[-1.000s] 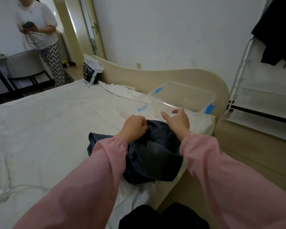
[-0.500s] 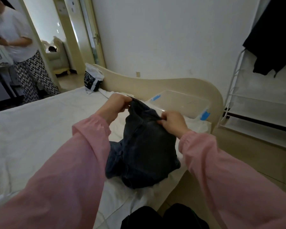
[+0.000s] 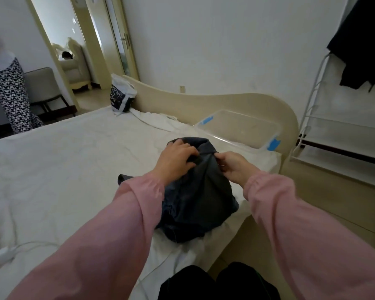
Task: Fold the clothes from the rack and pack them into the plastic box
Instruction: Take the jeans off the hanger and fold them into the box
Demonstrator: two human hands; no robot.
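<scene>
The dark garment [image 3: 199, 202] lies bunched on the bed [image 3: 74, 161], just in front of the clear plastic box [image 3: 232, 144]. The left grip [image 3: 178, 159] curls over the garment's top edge, clutching fabric. The right grip [image 3: 236, 167] pinches a fold close beside it. Right of the box stands a white rack [image 3: 312, 100] with a black top [image 3: 359, 50] hanging from it.

Dark grey garment [image 3: 195, 191], pink sleeves [image 3: 275, 204], white sheet [image 3: 63, 159].

White bed [image 3: 74, 159], printed bag [image 3: 121, 96], grey chair [image 3: 40, 83]
</scene>
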